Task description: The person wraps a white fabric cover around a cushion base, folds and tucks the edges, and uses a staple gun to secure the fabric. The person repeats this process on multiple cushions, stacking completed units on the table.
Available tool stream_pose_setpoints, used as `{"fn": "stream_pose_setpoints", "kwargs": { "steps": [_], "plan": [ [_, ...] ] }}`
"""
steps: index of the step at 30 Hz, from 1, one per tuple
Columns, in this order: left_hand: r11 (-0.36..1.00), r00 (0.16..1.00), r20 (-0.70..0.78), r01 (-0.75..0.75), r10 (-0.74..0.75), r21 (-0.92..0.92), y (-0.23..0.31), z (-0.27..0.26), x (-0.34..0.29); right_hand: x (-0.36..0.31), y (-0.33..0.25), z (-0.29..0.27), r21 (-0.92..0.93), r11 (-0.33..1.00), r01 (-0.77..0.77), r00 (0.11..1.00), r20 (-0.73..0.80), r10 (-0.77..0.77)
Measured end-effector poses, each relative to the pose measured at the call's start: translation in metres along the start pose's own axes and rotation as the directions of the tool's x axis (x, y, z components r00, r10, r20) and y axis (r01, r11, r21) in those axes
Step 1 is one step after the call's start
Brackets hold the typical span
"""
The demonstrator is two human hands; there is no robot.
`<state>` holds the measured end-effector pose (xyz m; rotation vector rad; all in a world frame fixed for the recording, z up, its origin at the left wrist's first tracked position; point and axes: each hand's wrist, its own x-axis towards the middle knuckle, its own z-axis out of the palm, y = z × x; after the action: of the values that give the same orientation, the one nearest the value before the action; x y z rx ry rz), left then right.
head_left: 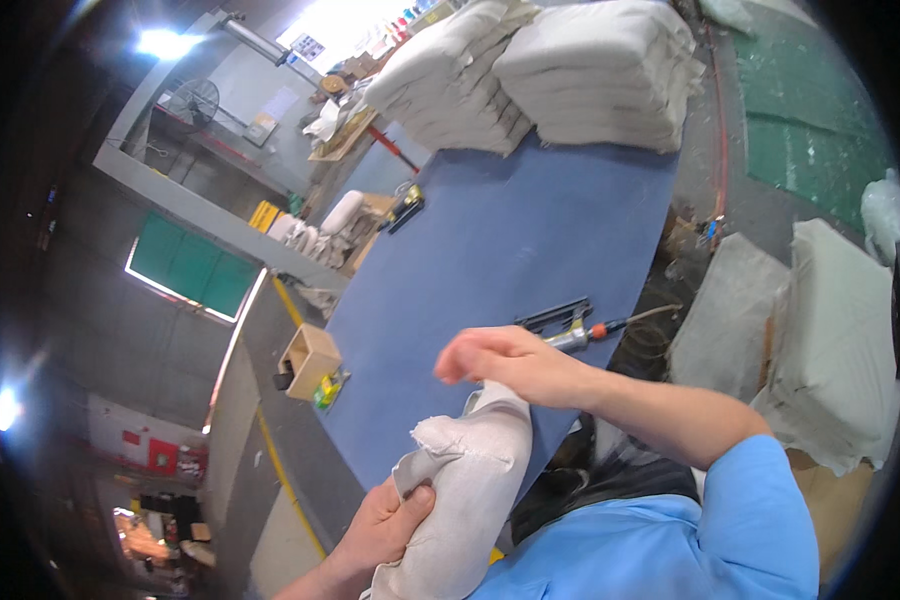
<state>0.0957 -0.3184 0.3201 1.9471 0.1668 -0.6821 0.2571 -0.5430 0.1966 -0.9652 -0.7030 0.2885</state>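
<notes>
A padded, off-white fabric-covered piece stands tilted in front of my body, its cloth gathered and rough-edged near the upper end. My left hand grips its left side, thumb pressed over the loose cloth edge. Above the upper end, my right hand is loosely curved, its fingertips slightly blurred and off the cloth; the palm side, close to a raised cloth flap, is hidden. Just beyond my right wrist, a pneumatic staple gun with an orange fitting and hose lies on the blue table.
Two tall stacks of off-white padded pieces stand at the table's far end. Another staple gun lies by its left edge. An open wooden box stands beside the left edge. Cloth-covered blocks sit at right.
</notes>
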Motion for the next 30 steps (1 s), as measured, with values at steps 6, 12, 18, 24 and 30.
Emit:
{"fn": "stream_pose_setpoints", "kwargs": {
  "steps": [6,12,18,24,30],
  "plan": [
    [0.994,0.996,-0.069,-0.055,0.062,0.098,0.011,0.01,-0.022,-0.044,0.079,0.022,0.167,0.986,0.021,0.978,-0.208,0.015],
    [0.995,0.994,-0.067,-0.08,0.084,0.059,0.006,0.019,-0.027,-0.053,0.007,0.037,-0.059,0.917,0.393,0.901,-0.174,-0.398],
    [0.994,0.993,-0.045,-0.106,0.106,-0.004,0.002,0.019,-0.022,-0.074,-0.044,0.027,-0.274,0.879,0.39,0.916,0.021,-0.4],
    [0.995,0.996,-0.033,-0.088,0.087,-0.04,0.0,0.017,-0.019,-0.075,-0.091,0.023,-0.569,0.754,0.329,0.944,0.17,-0.284],
    [0.992,0.987,-0.104,-0.127,0.125,-0.018,0.007,0.025,-0.013,-0.078,-0.108,0.04,-0.834,0.446,0.324,0.945,0.261,-0.199]
  ]
}}
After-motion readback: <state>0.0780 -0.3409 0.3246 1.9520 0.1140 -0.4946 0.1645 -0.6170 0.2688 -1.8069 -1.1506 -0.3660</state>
